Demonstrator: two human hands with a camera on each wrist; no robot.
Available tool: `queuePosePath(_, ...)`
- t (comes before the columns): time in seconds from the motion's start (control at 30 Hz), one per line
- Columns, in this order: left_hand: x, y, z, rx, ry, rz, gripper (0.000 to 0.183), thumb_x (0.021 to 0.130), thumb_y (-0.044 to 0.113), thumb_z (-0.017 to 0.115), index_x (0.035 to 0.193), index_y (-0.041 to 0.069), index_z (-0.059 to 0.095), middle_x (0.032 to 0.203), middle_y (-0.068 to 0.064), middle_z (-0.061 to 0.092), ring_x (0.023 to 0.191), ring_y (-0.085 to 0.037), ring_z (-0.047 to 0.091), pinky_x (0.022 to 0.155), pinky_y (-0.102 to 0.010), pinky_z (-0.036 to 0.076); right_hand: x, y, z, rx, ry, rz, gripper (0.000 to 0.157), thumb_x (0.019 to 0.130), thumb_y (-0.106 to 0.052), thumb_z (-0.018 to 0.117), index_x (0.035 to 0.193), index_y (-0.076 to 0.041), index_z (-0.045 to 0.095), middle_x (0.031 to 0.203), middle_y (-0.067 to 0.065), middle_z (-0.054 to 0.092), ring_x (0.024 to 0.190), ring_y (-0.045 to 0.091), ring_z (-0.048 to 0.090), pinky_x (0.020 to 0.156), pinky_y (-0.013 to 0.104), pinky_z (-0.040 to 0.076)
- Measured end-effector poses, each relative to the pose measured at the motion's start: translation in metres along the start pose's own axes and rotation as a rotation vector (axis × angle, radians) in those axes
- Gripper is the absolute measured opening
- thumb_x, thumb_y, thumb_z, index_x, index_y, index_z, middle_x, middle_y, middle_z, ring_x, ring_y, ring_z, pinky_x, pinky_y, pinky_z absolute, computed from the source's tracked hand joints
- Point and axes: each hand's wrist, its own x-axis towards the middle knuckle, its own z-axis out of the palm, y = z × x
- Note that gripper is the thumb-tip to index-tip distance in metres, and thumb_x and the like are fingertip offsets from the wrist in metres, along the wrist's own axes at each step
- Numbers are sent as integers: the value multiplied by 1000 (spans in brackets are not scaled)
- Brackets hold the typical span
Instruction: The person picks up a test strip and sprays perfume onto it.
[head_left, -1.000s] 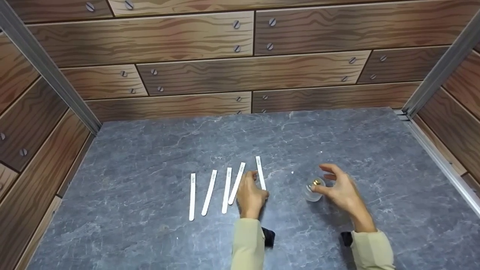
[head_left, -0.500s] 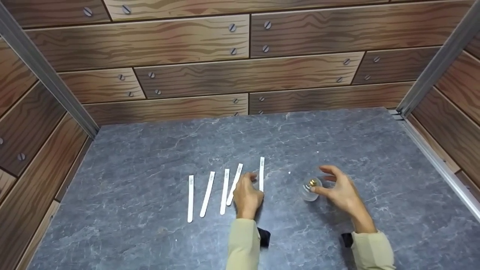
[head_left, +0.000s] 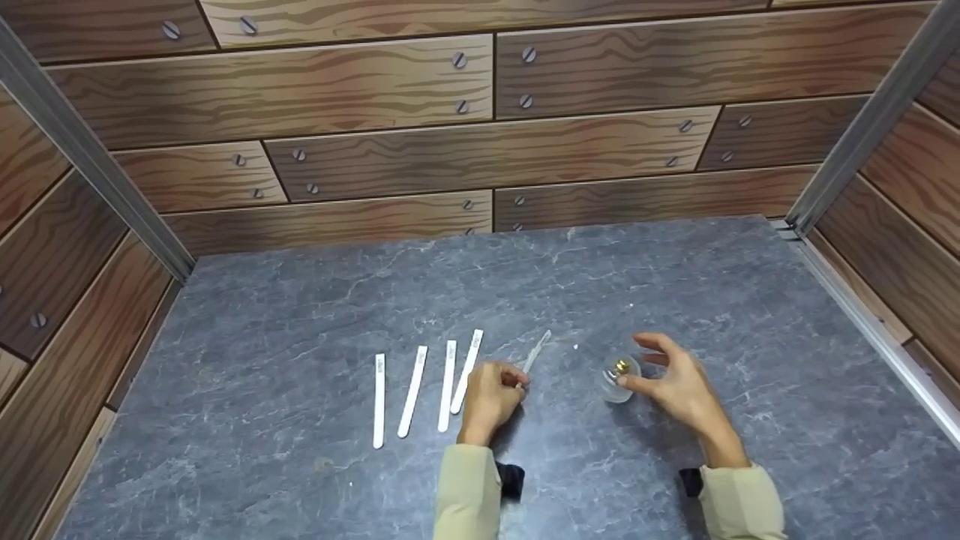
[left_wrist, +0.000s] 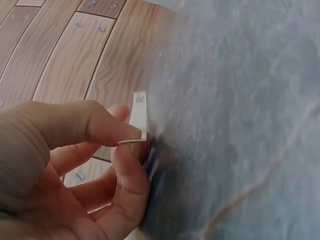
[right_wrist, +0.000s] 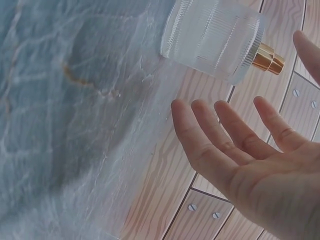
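Between thumb and index finger, my left hand (head_left: 491,394) pinches a narrow white paper tester strip (left_wrist: 139,112). In the head view the strip looks thin and nearly edge-on, its far end slanting right. Small print shows near that end in the left wrist view. A clear ribbed glass perfume bottle (head_left: 613,391) with a gold neck (right_wrist: 268,59) stands on the table to the right. My right hand (head_left: 682,386) is beside it, fingers spread and relaxed, holding nothing. In the right wrist view the fingers are apart from the glass.
Several more white strips (head_left: 379,405) lie side by side on the grey marbled table (head_left: 300,300), left of my left hand. The nearest of them is close to its fingers. Wood-patterned walls (head_left: 375,157) with metal corner posts enclose the table.
My left hand has turned and shifted slightly left. The strip in it has swung from facing up to nearly edge-on, its far end tipping right and closer. My right hand stays by the bottle.
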Motion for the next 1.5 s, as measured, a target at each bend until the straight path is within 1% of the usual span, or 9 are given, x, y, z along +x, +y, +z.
queuePosePath(0.13, -4, -2, -4, -144, -54, -72, 20, 73, -12, 66, 82, 1, 78, 71, -1, 68, 57, -5, 51, 52, -20, 44, 0, 0, -1, 10, 2, -3, 69, 84, -5, 81, 140, 11, 47, 142, 34, 48, 127, 52, 50, 98, 57, 50)
queuePosePath(0.27, -8, -4, -7, -306, -105, -171, 30, 74, -15, 59, 93, -3, 78, 71, -1, 65, 49, -5, 48, 41, -15, 34, 0, 1, -2, 8, -1, 6, 69, 84, -6, 81, 141, 11, 46, 143, 34, 47, 128, 52, 49, 97, 56, 51)
queuePosePath(0.4, -13, -6, -12, -371, -115, -226, 38, 75, -13, 55, 103, -1, 78, 76, -2, 67, 51, -5, 53, 39, -15, 32, -1, 2, -1, 7, -5, -1, 69, 85, -6, 80, 142, 11, 45, 143, 34, 47, 128, 52, 48, 98, 57, 50)
queuePosePath(0.5, -18, -9, -16, -423, -122, -224, 40, 76, -12, 56, 109, -2, 77, 87, -5, 70, 58, -8, 59, 45, -18, 43, -1, 3, 2, 16, -8, -1, 70, 85, -7, 81, 142, 11, 46, 143, 34, 47, 128, 52, 48, 98, 58, 49)
queuePosePath(0.63, -25, -13, -20, -476, -144, -185, 42, 75, -11, 59, 114, -8, 73, 105, -10, 69, 70, -10, 61, 64, -25, 54, 0, 3, 4, 32, -5, 3, 70, 84, -7, 81, 142, 11, 46, 143, 32, 48, 129, 51, 49, 99, 58, 49)
queuePosePath(0.8, -31, -14, -25, -495, -176, -160, 48, 73, -14, 60, 120, -11, 69, 115, -13, 67, 70, -11, 58, 61, -28, 52, -2, 4, 4, 55, 1, 6, 69, 84, -5, 81, 142, 11, 46, 143, 32, 48, 130, 51, 47, 99, 58, 48)
queuePosePath(1.03, -41, -11, -31, -518, -218, -129, 51, 73, -17, 60, 124, -13, 65, 126, -18, 61, 71, -14, 61, 61, -30, 54, -5, 4, 4, 51, 5, 2, 69, 85, -4, 80, 142, 11, 45, 144, 32, 48, 132, 51, 46, 99, 57, 49)
queuePosePath(1.23, -48, -11, -34, -580, -224, -116, 53, 73, -20, 60, 126, -16, 61, 116, -14, 64, 73, -15, 63, 58, -25, 53, -3, 5, 8, 60, 1, -20, 67, 84, -2, 80, 140, 12, 47, 143, 32, 49, 131, 51, 45, 100, 58, 47)
queuePosePath(1.5, -48, -5, -32, -587, -234, -97, 53, 75, -18, 62, 128, -13, 62, 123, -15, 62, 80, -17, 63, 64, -24, 54, -3, 7, 11, 43, -6, -26, 65, 82, -2, 81, 138, 12, 49, 139, 34, 51, 128, 51, 48, 105, 61, 41)
